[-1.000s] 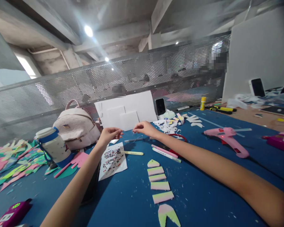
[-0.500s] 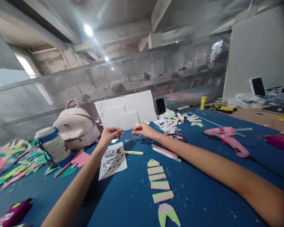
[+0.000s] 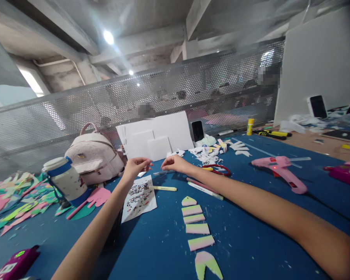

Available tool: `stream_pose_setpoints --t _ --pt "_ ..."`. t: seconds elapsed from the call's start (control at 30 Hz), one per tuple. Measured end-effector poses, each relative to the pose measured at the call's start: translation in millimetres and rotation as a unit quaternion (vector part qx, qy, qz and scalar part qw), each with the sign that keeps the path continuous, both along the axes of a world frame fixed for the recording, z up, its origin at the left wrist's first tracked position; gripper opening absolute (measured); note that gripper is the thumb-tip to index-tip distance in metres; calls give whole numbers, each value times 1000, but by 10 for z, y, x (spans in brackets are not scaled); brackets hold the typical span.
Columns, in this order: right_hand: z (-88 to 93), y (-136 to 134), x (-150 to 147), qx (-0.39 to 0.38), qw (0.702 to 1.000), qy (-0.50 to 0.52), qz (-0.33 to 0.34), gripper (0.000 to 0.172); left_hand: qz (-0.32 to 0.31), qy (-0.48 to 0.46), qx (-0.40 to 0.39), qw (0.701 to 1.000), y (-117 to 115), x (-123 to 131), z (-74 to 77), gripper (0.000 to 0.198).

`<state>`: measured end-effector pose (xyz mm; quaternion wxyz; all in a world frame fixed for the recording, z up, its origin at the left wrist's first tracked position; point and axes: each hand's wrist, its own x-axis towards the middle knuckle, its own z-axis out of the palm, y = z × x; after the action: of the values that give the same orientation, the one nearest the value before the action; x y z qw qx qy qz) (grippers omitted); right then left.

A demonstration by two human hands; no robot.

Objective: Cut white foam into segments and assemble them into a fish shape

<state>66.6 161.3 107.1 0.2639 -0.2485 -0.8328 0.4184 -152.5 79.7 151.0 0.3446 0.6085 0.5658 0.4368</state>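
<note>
My left hand is raised over the table, thumb and fingertips pinched together. Facing it across a small gap, my right hand is pinched too. A faint thin line, perhaps thread, shows below the right fingertips; what either hand holds is too small to make out. Beneath the left hand lies a white sheet with many small dark shiny bits on it. A pale yellow pen touches its edge. Nearer me, several pink-and-green foam pieces are lined up, with a forked tail-shaped piece at the front.
A pink glue gun lies at right, its cord trailing. Ahead stand white boards and a phone, beside white scraps. At left are a backpack, a bottle and coloured scraps. Two pens lie under my right forearm.
My right hand has dropped and shifted slightly, its fingers lower than before. More of the yellow and red tool behind my right wrist shows. My left hand has hardly moved.
</note>
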Motion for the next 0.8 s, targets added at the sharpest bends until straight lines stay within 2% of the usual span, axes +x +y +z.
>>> stream_pose_setpoints --t 0.43,0.8 --pt "-6 -53 18 -61 998 -11 6 31 4 -27 4 1000 15 -17 7 22" --pt "-12 -66 13 -120 991 29 -44 31 34 -38 14 999 12 -64 8 25"
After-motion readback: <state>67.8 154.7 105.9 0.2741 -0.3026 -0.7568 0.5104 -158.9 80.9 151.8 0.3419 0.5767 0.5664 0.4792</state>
